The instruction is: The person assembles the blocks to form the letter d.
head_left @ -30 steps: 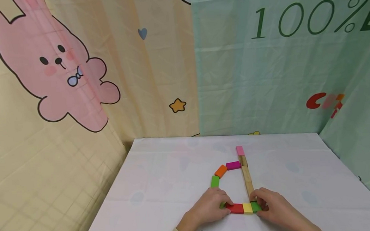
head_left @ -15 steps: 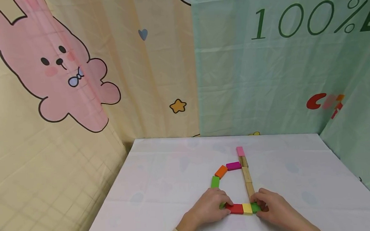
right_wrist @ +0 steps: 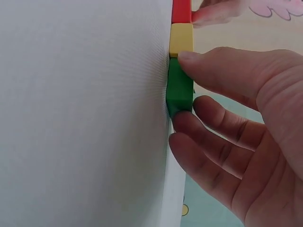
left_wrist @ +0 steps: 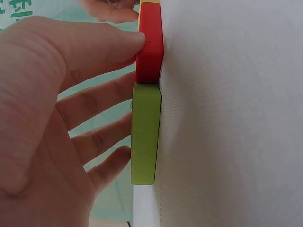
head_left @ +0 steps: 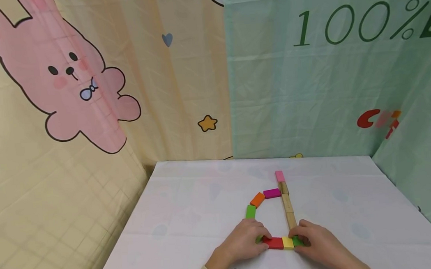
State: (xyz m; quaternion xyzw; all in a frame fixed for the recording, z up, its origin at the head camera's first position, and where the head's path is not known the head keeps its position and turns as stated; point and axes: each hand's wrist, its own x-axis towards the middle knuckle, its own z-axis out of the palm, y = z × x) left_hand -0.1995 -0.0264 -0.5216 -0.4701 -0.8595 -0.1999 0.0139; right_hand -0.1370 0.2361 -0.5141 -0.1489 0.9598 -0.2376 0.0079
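Note:
Low on the table, coloured blocks lie end to end in a row. My left hand (head_left: 240, 240) pinches the red block (head_left: 275, 243), thumb on its near side, fingers behind. Beside it, under the spread fingers in the left wrist view, lies a yellow-green block (left_wrist: 146, 135), mostly hidden by the hand in the head view. A short yellow block (head_left: 288, 243) touches the red one. At the row's right end my right hand (head_left: 323, 239) pinches a dark green block (right_wrist: 180, 85). Its thumb tip overlaps the yellow-green seam, and other fingers curl at the block's end.
Plain wooden blocks (head_left: 287, 203) run away from the row up to a pink block (head_left: 280, 176). A magenta block (head_left: 272, 193), an orange block (head_left: 257, 199) and a light green block (head_left: 250, 211) curve left from that line. Printed curtains (head_left: 183, 87) hang behind the white table (head_left: 189, 193).
My right hand has slid slightly left along the row, its thumb now by the edge of the yellow block. The left hand and the other blocks stay as they were.

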